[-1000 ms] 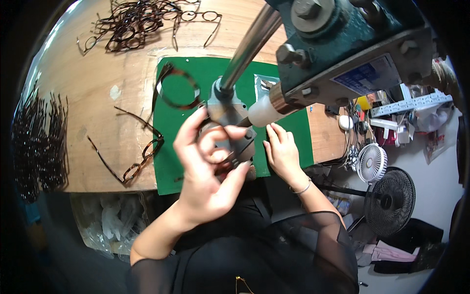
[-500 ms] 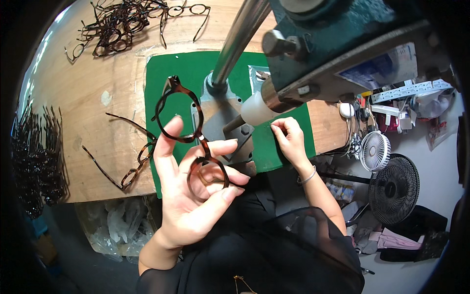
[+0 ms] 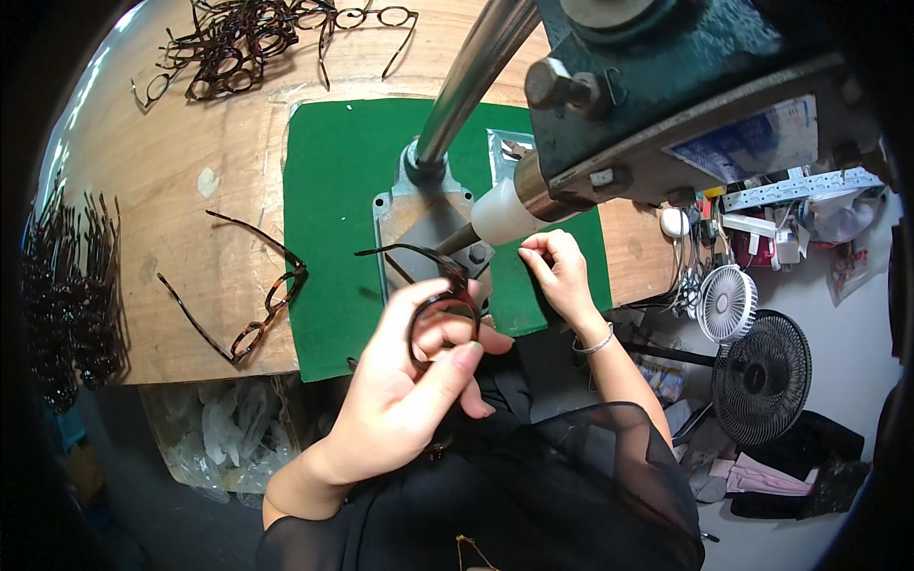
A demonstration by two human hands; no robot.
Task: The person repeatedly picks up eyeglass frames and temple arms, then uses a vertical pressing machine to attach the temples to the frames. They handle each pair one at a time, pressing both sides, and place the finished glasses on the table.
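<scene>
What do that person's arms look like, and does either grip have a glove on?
Wide, see-through black sleeves stop around the elbows, leaving the forearms bare. The left grip and right grip wear no gloves. A thin, silvery bracelet circles the right wrist.

Blue-white label (image 3: 747, 141) on machine (image 3: 657, 71): print unreadable.

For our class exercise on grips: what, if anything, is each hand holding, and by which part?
The left hand holds a tortoiseshell eyeglass frame by one rim. Whether the right hand holds anything small cannot be told.
</scene>
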